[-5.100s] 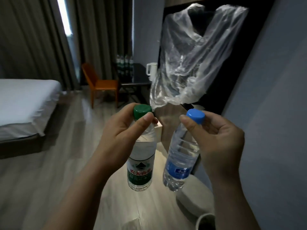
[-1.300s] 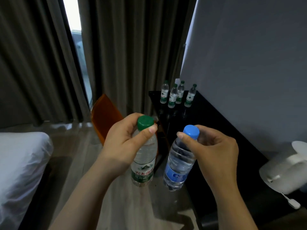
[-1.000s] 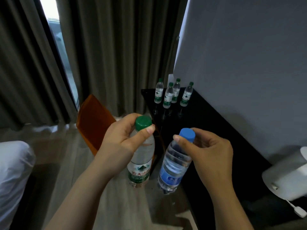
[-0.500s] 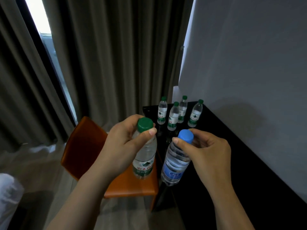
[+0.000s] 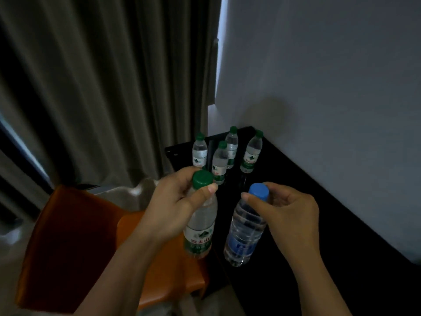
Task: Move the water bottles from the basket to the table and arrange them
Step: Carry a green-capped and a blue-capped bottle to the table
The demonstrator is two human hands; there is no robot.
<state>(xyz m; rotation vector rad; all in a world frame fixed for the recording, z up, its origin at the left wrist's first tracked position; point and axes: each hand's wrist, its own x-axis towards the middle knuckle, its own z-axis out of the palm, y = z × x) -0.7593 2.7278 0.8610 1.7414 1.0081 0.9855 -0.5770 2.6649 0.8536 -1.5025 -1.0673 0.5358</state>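
Observation:
My left hand [image 5: 173,206] grips a green-capped water bottle [image 5: 200,233] by its neck, and the bottle hangs upright above the chair's edge. My right hand [image 5: 289,213] pinches the neck of a blue-capped bottle [image 5: 243,238] with a blue label, held over the near part of the black table [image 5: 307,224]. Several green-capped bottles [image 5: 219,163] stand upright in a cluster at the table's far end, just beyond my hands. The basket is not in view.
An orange chair [image 5: 75,245] stands left of the table, under my left arm. Dark curtains [image 5: 102,87] hang behind it. A pale wall [image 5: 330,87] runs along the table's right side.
I have walked up to the table with both bottles. The cluster of standing bottles is now much closer, and the chair has slid beneath my left arm. Both grips are unchanged.

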